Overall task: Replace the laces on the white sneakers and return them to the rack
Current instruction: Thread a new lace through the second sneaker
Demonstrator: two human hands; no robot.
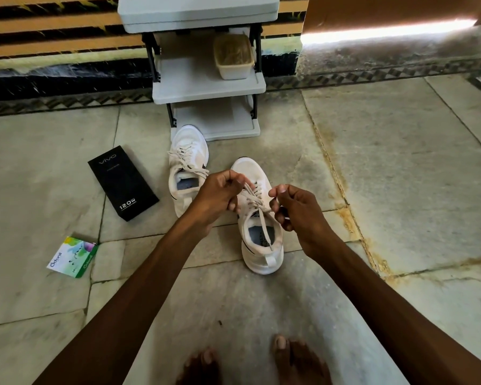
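Note:
Two white sneakers stand on the stone floor in front of a grey shoe rack (208, 87). The left sneaker (186, 168) is laced, its lace ends loose. The right sneaker (258, 232) sits nearer me, toe pointing away. Its beige lace (257, 202) crosses the upper eyelets, and one end hangs into the shoe's opening. My left hand (220, 195) grips the lace on the left side of the tongue. My right hand (292, 207) pinches the lace on the right side between thumb and fingers.
A black phone box (122, 183) lies left of the sneakers, and a small green and white packet (72, 257) lies nearer me. A beige tub (233, 56) sits on the rack's middle shelf. My bare feet (250, 362) are at the bottom edge.

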